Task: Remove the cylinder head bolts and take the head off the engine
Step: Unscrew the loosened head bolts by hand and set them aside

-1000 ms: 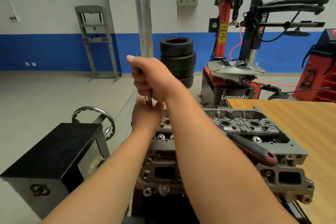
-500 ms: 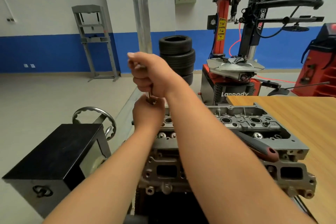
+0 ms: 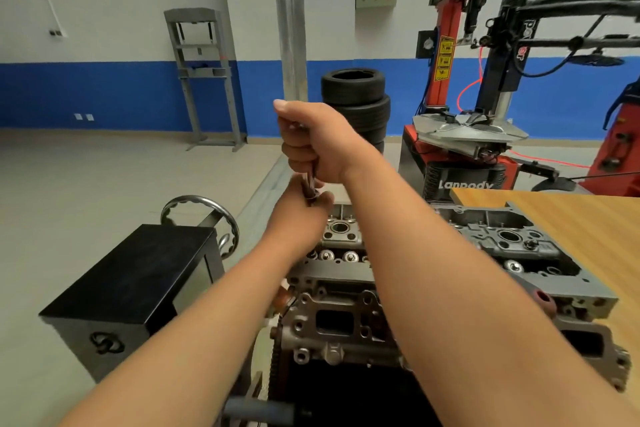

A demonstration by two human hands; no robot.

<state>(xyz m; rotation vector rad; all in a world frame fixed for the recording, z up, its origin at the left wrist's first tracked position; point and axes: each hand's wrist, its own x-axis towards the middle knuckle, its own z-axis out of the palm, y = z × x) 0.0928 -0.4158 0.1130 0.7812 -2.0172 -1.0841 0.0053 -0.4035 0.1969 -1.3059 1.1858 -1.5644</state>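
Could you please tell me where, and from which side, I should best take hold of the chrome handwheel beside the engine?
Probably best to grip the upper arc of the handwheel rim, coming from above and the left. That arc stands free above the black box, and its wavy inner edge offers finger notches. The lower part is hidden behind the box.

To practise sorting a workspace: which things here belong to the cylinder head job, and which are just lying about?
Job: right hand and left hand gripping the metal tool; cylinder head.
Lying about: red tool handle at the head's edge; stacked tyres; tyre changer; black box; wooden table.
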